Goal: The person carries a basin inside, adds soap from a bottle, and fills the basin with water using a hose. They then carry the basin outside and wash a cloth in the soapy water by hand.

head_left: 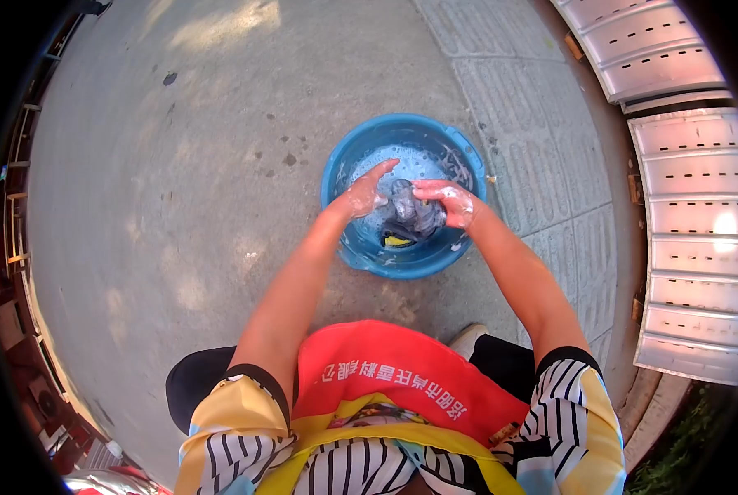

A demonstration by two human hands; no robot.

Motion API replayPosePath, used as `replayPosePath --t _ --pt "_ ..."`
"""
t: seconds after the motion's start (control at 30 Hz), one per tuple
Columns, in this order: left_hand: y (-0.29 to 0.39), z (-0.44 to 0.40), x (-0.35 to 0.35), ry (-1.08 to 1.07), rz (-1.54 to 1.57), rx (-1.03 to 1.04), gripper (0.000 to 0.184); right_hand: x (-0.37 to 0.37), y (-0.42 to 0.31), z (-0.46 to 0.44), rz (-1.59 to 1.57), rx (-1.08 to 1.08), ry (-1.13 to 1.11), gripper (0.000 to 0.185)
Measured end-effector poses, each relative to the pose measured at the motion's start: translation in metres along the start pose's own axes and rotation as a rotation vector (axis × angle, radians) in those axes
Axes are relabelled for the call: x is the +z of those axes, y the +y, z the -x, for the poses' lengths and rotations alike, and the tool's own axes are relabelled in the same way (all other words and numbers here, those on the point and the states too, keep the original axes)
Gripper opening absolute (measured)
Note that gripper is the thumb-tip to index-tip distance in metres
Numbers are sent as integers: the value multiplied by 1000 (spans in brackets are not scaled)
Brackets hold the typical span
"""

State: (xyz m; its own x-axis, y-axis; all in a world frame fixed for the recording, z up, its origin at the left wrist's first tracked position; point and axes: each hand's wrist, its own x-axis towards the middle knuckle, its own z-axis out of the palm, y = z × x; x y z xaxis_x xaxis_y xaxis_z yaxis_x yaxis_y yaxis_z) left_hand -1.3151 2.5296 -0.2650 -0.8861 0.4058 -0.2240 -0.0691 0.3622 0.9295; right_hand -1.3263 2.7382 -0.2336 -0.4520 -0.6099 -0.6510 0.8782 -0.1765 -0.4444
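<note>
A round blue basin stands on the pavement in front of me, with foamy, soapy water in it. My right hand grips a wet, dark grey cloth above the water; a yellow patch shows at the cloth's lower end. On the left side of the basin, my left hand has its fingers apart and holds nothing, close to the cloth's left edge. Suds cling to both hands.
Grey concrete ground lies around the basin, with patterned paving slabs on the right. White slotted metal panels line the far right. A red and yellow apron covers my lap.
</note>
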Motion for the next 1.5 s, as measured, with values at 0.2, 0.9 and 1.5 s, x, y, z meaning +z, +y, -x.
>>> replayPosePath --t 0.2,0.9,1.5 --pt "-31 1 -11 -134 876 -52 27 -6 -14 -3 306 -145 9 38" --pt "77 16 53 357 1370 -613 46 56 17 -57 1302 -435 1044 28" --pt "64 6 34 401 1137 -639 33 62 17 -46 1390 -638 966 25"
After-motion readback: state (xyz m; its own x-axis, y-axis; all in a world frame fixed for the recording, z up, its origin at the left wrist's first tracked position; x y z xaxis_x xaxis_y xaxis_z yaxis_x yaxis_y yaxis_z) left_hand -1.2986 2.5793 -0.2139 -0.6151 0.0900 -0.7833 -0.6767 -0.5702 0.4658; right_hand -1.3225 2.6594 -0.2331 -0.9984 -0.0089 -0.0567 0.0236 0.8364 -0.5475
